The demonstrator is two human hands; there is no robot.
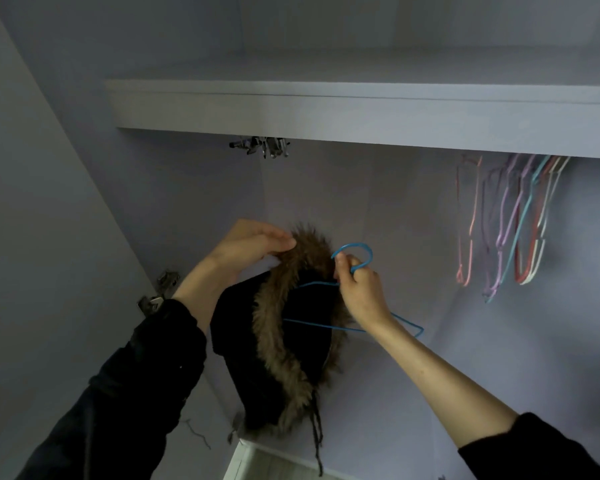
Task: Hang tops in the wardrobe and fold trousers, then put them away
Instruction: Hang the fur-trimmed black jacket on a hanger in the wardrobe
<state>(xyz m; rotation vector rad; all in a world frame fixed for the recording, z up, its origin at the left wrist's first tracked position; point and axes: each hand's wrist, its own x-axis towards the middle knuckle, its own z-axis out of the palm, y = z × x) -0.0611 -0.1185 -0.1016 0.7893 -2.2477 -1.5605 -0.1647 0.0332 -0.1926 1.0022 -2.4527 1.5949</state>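
Note:
A black coat with a brown fur-trimmed hood hangs in front of the open wardrobe, held up at chest height. My left hand grips the top of the fur trim. My right hand pinches the neck of a blue wire hanger just below its hook. The hanger's left part sits inside the coat's neck opening; its right shoulder sticks out past my wrist.
Several coloured empty hangers hang under the wardrobe shelf at the upper right. A metal fitting sits under the shelf's left part. A door hinge is behind my left wrist. The open door stands on the left.

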